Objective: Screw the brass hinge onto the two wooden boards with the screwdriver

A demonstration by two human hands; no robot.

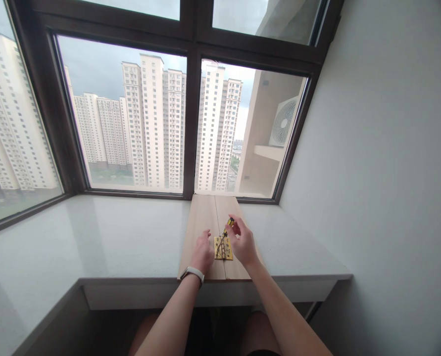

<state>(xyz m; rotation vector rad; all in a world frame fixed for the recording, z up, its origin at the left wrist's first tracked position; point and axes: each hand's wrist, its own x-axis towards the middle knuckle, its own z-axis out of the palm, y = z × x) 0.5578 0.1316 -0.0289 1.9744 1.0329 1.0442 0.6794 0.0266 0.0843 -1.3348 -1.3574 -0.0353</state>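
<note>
Two pale wooden boards (201, 212) lie side by side on the white sill, with a narrow seam between them. A brass-coloured hinge (227, 251) lies across the seam near their front end. My right hand (242, 242) grips a yellow and black screwdriver (229, 225) by its handle; the shaft slants down to the left over the hinge. Small dark screws appear on the hinge, too small to tell how they sit. My left hand (203, 251) rests on the left board beside the hinge, fingers curled; whether it holds anything is hidden.
The white sill (146, 237) extends on both sides of the boards and ends at a front edge above my legs. Dark window frames (191, 123) stand behind it. A white wall (372, 148) rises at the right.
</note>
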